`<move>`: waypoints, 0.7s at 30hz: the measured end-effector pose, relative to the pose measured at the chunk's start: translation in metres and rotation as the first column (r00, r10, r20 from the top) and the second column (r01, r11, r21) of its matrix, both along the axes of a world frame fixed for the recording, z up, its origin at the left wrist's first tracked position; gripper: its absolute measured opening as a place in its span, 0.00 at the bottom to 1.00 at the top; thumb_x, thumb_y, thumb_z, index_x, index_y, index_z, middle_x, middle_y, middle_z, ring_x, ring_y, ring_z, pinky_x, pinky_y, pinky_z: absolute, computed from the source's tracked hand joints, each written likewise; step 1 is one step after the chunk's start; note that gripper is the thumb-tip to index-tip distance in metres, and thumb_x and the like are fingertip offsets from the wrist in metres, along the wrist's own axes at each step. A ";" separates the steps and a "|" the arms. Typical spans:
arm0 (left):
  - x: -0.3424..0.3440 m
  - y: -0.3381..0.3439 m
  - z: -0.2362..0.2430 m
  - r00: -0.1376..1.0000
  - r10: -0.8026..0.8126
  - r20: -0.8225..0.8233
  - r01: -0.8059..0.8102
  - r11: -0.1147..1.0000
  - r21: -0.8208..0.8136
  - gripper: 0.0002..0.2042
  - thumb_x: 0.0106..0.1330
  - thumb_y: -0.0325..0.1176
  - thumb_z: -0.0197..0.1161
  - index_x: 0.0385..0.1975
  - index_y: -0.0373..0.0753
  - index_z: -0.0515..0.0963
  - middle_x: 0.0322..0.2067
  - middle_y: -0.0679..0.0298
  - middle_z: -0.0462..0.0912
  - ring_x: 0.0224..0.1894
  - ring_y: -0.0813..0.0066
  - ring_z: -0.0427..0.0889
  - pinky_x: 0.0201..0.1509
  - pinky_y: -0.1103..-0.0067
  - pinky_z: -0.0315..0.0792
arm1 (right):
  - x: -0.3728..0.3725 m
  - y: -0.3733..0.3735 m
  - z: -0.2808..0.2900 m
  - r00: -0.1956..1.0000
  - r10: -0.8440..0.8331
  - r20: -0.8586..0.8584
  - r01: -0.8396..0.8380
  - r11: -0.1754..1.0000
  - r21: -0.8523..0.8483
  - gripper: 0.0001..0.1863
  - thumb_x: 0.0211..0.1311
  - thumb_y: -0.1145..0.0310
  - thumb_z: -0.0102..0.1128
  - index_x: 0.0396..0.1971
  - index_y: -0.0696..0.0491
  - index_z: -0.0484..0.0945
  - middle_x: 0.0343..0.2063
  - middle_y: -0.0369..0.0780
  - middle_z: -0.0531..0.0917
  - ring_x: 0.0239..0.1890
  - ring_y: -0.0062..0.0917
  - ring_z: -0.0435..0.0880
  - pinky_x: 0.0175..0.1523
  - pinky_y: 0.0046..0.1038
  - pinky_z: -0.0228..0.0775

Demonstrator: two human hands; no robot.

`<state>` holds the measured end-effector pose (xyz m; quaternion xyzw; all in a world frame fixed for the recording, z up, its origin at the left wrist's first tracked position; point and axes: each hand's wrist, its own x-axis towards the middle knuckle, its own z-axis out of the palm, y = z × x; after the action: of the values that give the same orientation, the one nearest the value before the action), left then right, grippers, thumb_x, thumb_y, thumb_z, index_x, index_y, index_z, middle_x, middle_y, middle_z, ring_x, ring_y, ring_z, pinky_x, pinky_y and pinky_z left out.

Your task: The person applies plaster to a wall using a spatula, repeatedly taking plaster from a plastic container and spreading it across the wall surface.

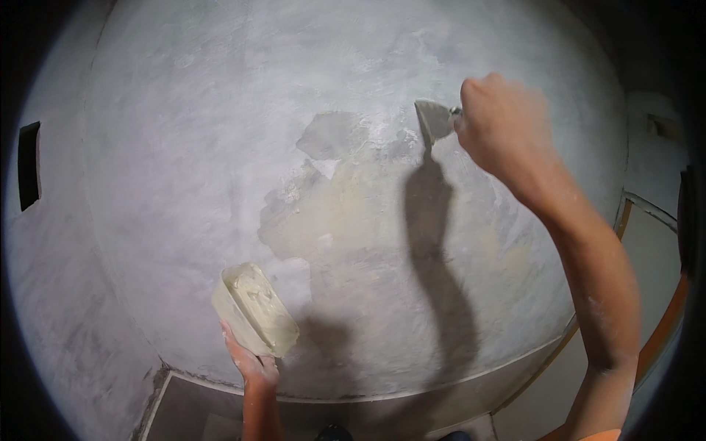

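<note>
My right hand is closed round the handle of a putty knife, whose flat blade meets the grey plastered wall in its upper middle. Low on the left, my left hand grips the underside of a pale rectangular tub. Creamy filler coats the inside of this tub, which is tilted with its mouth facing up and right. Left of the blade lies a darker grey patch with white smears beside it. Below that spreads a yellowish bare patch.
A dark rectangular opening is set in the side wall at the far left. At the right are a recessed box and an orange-brown edged panel. A pale ledge runs along the wall's bottom. My arm casts a long shadow.
</note>
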<state>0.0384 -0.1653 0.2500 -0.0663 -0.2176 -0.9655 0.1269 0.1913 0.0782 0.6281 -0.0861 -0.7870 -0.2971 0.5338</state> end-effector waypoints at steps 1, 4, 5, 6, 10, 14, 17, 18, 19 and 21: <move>0.000 0.003 0.003 1.000 -0.004 -0.001 0.004 1.000 -0.010 0.33 0.78 0.61 0.43 0.75 0.46 0.56 0.71 0.62 0.63 0.71 0.62 0.66 0.70 0.66 0.68 | 0.003 0.002 0.003 0.997 0.057 -0.051 -0.057 0.998 0.005 0.22 0.61 0.52 0.68 0.28 0.60 0.85 0.29 0.51 0.86 0.30 0.46 0.85 0.37 0.43 0.77; 0.001 -0.008 0.002 0.998 0.042 -0.051 -0.042 0.999 0.008 0.33 0.77 0.59 0.46 0.73 0.44 0.58 0.71 0.61 0.63 0.71 0.61 0.65 0.73 0.65 0.63 | -0.008 -0.012 0.005 0.974 0.226 -0.007 -0.224 0.962 -0.155 0.24 0.60 0.49 0.68 0.26 0.60 0.84 0.27 0.51 0.86 0.30 0.45 0.85 0.35 0.44 0.76; 0.001 -0.009 0.001 0.997 0.005 -0.079 -0.004 1.000 0.016 0.32 0.77 0.59 0.46 0.73 0.44 0.58 0.71 0.62 0.63 0.71 0.62 0.65 0.73 0.65 0.63 | -0.015 -0.014 0.008 0.939 0.333 0.085 -0.292 0.904 -0.313 0.27 0.58 0.46 0.69 0.26 0.60 0.84 0.25 0.50 0.86 0.28 0.43 0.85 0.33 0.43 0.75; -0.001 -0.011 0.000 0.994 -0.031 -0.109 0.034 0.999 0.028 0.32 0.78 0.58 0.46 0.73 0.45 0.58 0.71 0.62 0.62 0.71 0.62 0.65 0.73 0.66 0.63 | -0.035 -0.001 0.009 0.940 0.334 0.077 -0.295 0.902 -0.314 0.27 0.58 0.46 0.69 0.26 0.60 0.84 0.25 0.50 0.86 0.28 0.43 0.85 0.33 0.43 0.75; -0.015 -0.008 -0.025 0.986 -0.045 -0.162 0.055 0.997 0.058 0.33 0.77 0.54 0.50 0.74 0.40 0.56 0.69 0.57 0.64 0.69 0.60 0.68 0.71 0.65 0.67 | -0.113 0.090 -0.026 0.902 0.420 -0.102 -0.380 0.659 -0.649 0.34 0.56 0.41 0.71 0.11 0.59 0.75 0.10 0.39 0.71 0.17 0.26 0.69 0.27 0.35 0.64; -0.038 -0.027 -0.076 0.592 0.444 -0.672 -0.797 0.200 -0.570 0.38 0.74 0.46 0.51 0.73 0.25 0.47 0.69 0.41 0.59 0.71 0.49 0.61 0.75 0.60 0.56 | -0.080 0.166 -0.040 0.937 0.297 -0.185 -0.338 0.634 -0.695 0.39 0.52 0.33 0.70 0.11 0.59 0.77 0.13 0.42 0.77 0.19 0.29 0.74 0.28 0.39 0.67; -0.034 -0.027 -0.074 0.560 0.442 -0.701 -0.818 0.160 -0.553 0.43 0.74 0.53 0.49 0.72 0.18 0.45 0.69 0.36 0.57 0.73 0.42 0.57 0.77 0.58 0.48 | -0.025 0.183 -0.023 0.953 0.182 -0.242 -0.301 0.657 -0.691 0.38 0.55 0.34 0.68 0.13 0.61 0.79 0.13 0.41 0.77 0.19 0.28 0.73 0.28 0.39 0.64; -0.030 -0.028 -0.069 0.536 0.452 -0.713 -0.823 0.091 -0.561 0.43 0.74 0.53 0.49 0.72 0.19 0.46 0.69 0.36 0.56 0.73 0.44 0.57 0.78 0.59 0.48 | -0.011 0.171 -0.019 0.946 0.166 -0.280 -0.316 0.670 -0.671 0.38 0.56 0.35 0.68 0.14 0.61 0.79 0.13 0.41 0.77 0.19 0.27 0.72 0.28 0.39 0.63; -0.027 -0.029 -0.064 0.537 0.447 -0.715 -0.822 0.088 -0.562 0.43 0.74 0.53 0.49 0.72 0.19 0.46 0.69 0.36 0.56 0.73 0.44 0.57 0.78 0.59 0.48 | -0.004 0.158 -0.016 0.946 0.163 -0.280 -0.314 0.667 -0.676 0.38 0.56 0.35 0.68 0.14 0.61 0.79 0.13 0.41 0.77 0.19 0.27 0.72 0.28 0.39 0.63; -0.024 -0.032 -0.055 0.511 0.492 -0.705 -0.812 0.005 -0.584 0.40 0.75 0.54 0.49 0.74 0.26 0.49 0.70 0.42 0.57 0.73 0.49 0.59 0.77 0.61 0.52 | -0.007 0.123 -0.016 0.912 0.235 -0.337 -0.394 0.730 -0.558 0.33 0.58 0.39 0.70 0.11 0.54 0.75 0.11 0.34 0.70 0.18 0.21 0.67 0.26 0.32 0.59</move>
<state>0.0143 -0.1972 0.1954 -0.1569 -0.6696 -0.4846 0.5406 0.1842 0.2013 0.6122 -0.1551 -0.7714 0.0835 0.6114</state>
